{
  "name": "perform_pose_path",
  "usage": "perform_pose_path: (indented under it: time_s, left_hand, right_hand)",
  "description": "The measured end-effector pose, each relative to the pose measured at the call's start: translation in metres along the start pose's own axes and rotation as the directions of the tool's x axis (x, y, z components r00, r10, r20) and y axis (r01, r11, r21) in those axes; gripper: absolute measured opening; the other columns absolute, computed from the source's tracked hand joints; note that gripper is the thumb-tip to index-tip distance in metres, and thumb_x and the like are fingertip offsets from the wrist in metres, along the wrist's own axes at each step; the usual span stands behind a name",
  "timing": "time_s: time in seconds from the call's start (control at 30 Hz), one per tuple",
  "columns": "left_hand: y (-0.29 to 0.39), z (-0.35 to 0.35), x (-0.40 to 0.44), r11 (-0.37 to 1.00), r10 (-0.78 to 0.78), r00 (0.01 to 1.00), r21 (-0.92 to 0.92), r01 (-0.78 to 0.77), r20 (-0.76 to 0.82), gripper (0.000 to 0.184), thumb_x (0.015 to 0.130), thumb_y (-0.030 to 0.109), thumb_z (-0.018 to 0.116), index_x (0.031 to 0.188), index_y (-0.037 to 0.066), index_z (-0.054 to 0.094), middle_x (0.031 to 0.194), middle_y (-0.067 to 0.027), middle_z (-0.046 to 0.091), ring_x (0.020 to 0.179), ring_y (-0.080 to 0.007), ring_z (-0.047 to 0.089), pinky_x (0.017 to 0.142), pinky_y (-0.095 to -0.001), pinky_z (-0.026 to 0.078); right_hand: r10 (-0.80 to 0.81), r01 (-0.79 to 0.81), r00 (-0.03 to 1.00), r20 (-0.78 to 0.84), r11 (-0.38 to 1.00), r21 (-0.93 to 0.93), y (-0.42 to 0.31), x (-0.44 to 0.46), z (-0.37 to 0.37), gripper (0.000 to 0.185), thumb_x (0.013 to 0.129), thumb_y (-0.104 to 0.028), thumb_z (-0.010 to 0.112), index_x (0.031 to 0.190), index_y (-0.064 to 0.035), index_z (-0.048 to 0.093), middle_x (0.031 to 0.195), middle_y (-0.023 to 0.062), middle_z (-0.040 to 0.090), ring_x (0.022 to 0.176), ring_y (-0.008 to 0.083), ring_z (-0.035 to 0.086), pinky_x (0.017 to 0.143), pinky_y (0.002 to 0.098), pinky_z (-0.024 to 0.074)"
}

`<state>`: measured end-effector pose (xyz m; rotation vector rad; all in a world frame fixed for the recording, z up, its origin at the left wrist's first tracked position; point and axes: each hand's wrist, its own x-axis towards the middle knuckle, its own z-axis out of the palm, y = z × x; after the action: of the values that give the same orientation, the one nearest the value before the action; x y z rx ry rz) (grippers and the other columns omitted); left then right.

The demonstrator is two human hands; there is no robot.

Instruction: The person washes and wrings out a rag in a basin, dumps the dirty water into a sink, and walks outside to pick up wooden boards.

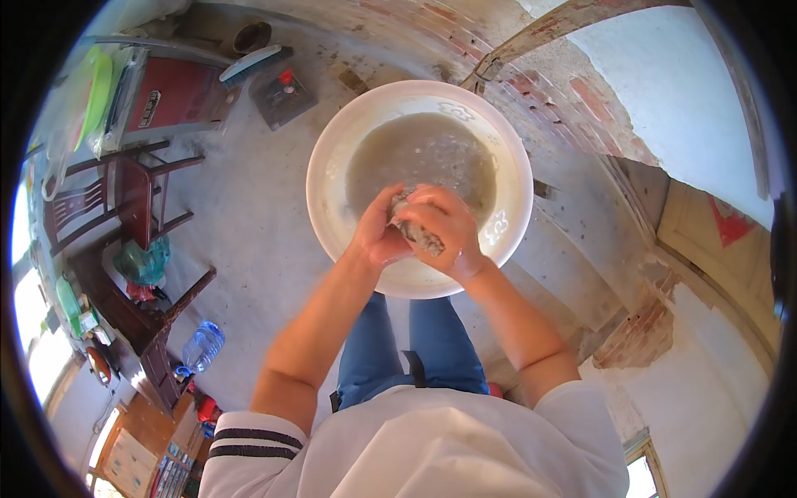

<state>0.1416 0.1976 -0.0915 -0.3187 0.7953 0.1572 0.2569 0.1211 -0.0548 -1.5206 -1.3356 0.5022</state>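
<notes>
Both of my hands press round a bunched, wet-looking grey cloth [425, 239], held over the near side of a wide whitish basin [325, 170]. Murky grey-brown water [407, 149] with some bubbles fills the basin's middle. My left hand [378, 236] cups the cloth from the left, fingers curled against it. Across its top and right side, my right hand [450, 231] wraps its fingers. Part of the cloth shows between the palms and below the right fingers; the rest is hidden. Flower patterns mark the basin's inner wall.
A dark wooden chair [133, 195] lies or stands at the left, near a table holding bottles. On the floor are a clear blue-tinted plastic jug [202, 346], a dustpan [283, 95] and a brush [251, 63]. A worn brick wall [548, 95] rises behind the basin at right.
</notes>
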Motion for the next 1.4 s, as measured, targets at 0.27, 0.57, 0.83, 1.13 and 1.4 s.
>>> perform_pose_path:
  time_s: [0.27, 0.57, 0.83, 1.13, 1.4]
  left_hand:
    - [-0.041, 0.050, -0.008, 0.624, 0.718, 0.696, 0.437, -0.648, 0.009, 0.029, 0.071, -0.005, 0.054, 0.099, 0.004, 0.051, 0.091, -0.0111, 0.059, 0.083, -0.0198, 0.058, 0.074, -0.0305, 0.048]
    - [-0.042, 0.070, -0.018, -0.620, 0.124, 0.301, 0.311, -0.721, 0.945, 0.034, 0.052, -0.003, 0.068, 0.083, 0.009, 0.061, 0.088, -0.0066, 0.058, 0.075, -0.0290, 0.057, 0.066, -0.0349, 0.047]
    - [-0.052, 0.055, 0.005, -0.644, -0.293, 0.221, -0.021, -0.765, 0.930, 0.017, 0.053, 0.010, 0.063, 0.065, 0.009, 0.051, 0.070, -0.0036, 0.047, 0.061, -0.0170, 0.050, 0.050, -0.0277, 0.042]
    - [-0.049, 0.039, 0.025, -0.646, -0.683, 0.273, -0.386, -0.659, 0.677, 0.013, 0.057, 0.018, 0.059, 0.061, 0.008, 0.054, 0.062, -0.0030, 0.047, 0.056, -0.0165, 0.049, 0.047, -0.0302, 0.041]
    - [-0.055, 0.018, 0.037, -0.606, -0.777, 0.330, -0.494, -0.624, 0.536, 0.017, 0.058, 0.019, 0.059, 0.068, 0.005, 0.057, 0.066, -0.0049, 0.051, 0.064, -0.0197, 0.054, 0.054, -0.0351, 0.044]
  right_hand:
    - [0.928, -0.138, 0.297, 0.225, -0.192, 0.972, 0.017, -0.018, 0.006, 0.020, 0.081, -0.024, 0.058, 0.086, -0.0045, 0.053, 0.088, 0.0083, 0.058, 0.077, 0.0192, 0.056, 0.075, 0.0343, 0.0473]
    - [0.402, -0.537, 0.806, 0.434, 0.189, 0.822, 0.038, -0.025, -0.013, 0.021, 0.080, -0.012, 0.052, 0.096, 0.0007, 0.055, 0.103, 0.0127, 0.057, 0.100, 0.0179, 0.056, 0.089, 0.0283, 0.0436]
    - [0.290, -0.985, 0.104, 0.951, 0.163, 0.058, 0.036, 0.059, -0.025, 0.022, 0.081, -0.017, 0.051, 0.093, 0.0000, 0.058, 0.068, 0.0013, 0.053, 0.064, 0.0109, 0.051, 0.060, 0.0272, 0.0419]
    - [0.547, -0.803, 0.108, 0.830, 0.541, -0.251, 0.046, 0.049, 0.004, 0.018, 0.082, -0.014, 0.046, 0.084, -0.0012, 0.058, 0.057, 0.0078, 0.051, 0.053, 0.0150, 0.052, 0.053, 0.0316, 0.0417]
    - [0.624, -0.730, 0.158, 0.766, 0.596, -0.335, 0.054, 0.027, 0.018, 0.017, 0.082, -0.010, 0.042, 0.086, -0.0016, 0.056, 0.069, 0.0120, 0.056, 0.057, 0.0174, 0.054, 0.055, 0.0340, 0.0426]
